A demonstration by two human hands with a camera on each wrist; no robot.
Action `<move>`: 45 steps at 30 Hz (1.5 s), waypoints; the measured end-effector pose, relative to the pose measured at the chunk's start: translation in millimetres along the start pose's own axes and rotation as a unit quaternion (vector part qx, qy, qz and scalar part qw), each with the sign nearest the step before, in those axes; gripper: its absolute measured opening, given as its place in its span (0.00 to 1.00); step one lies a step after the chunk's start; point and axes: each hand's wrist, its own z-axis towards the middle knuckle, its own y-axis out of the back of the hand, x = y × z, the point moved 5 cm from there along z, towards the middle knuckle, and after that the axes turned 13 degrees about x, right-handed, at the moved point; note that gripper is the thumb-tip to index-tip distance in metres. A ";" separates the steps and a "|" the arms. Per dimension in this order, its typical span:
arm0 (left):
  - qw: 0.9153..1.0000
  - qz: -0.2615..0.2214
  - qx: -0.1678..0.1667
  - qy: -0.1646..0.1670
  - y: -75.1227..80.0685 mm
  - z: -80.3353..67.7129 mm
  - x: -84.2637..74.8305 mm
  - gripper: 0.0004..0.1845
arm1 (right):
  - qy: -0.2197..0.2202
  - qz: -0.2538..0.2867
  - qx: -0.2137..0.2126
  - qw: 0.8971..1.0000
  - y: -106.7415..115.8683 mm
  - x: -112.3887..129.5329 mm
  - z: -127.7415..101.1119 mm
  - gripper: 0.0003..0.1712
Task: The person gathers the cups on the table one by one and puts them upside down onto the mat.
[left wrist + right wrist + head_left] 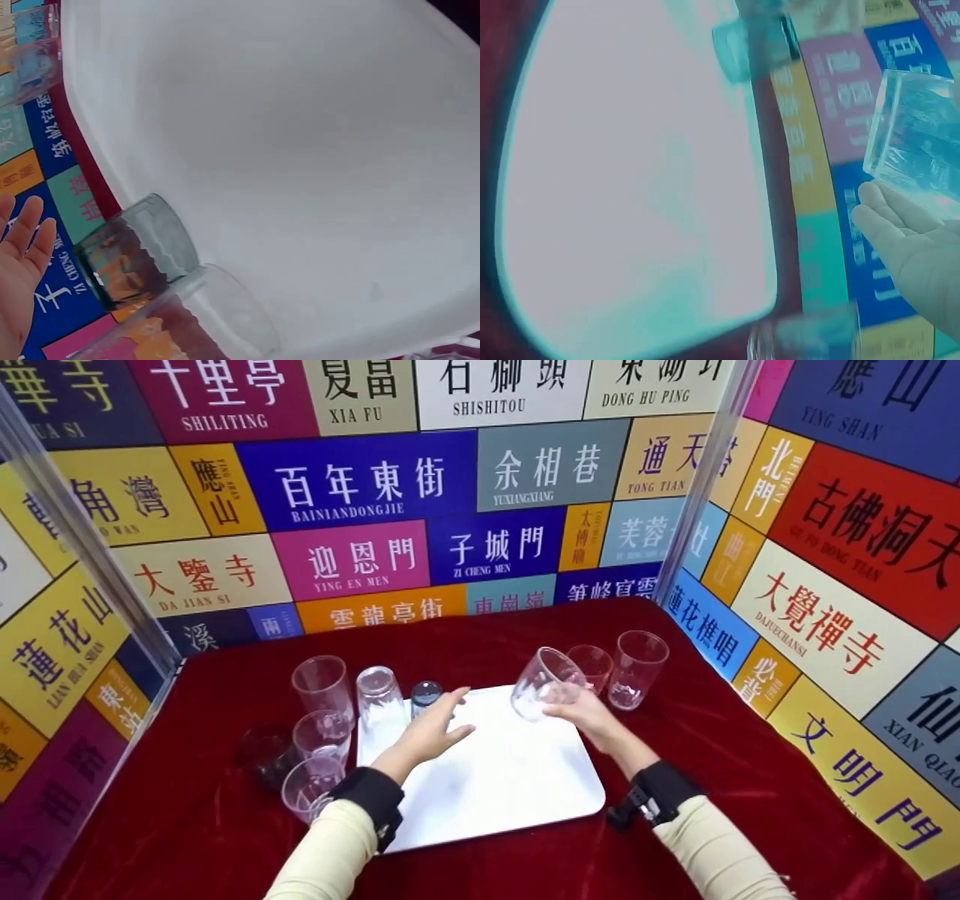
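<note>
Two hands — right hand (589, 714) pinches a tilted clear cup (541, 682) in its grip; left hand (431, 727) hovers, fingers spread.

- My right hand (592, 718) is holding a tumbler (541, 682) that is looking like clear, glossy, smooth glass or plastic.
- The tray (517, 787) is looking like white, matt, smooth plastic.
- The tablecloth (720, 750) is showing as deep red cloth with a soft velvety sheen.
- Cream knit sleeves (330, 847) are covering my arms.
</note>
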 end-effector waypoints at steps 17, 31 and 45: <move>0.998 -0.055 -0.027 -0.024 11.7 8.8 -29.3 0.43 | 0.075 0.274 0.050 0.958 -76.5 -3.1 18.3 0.16; 0.991 -0.096 -0.054 -0.071 15.4 10.7 -34.2 0.41 | 0.067 0.285 0.106 0.950 -88.2 -9.2 21.3 0.18; 0.999 0.029 0.030 -0.033 67.2 -24.8 -4.8 0.40 | -0.071 -0.110 0.115 0.985 -11.0 -20.4 8.4 0.45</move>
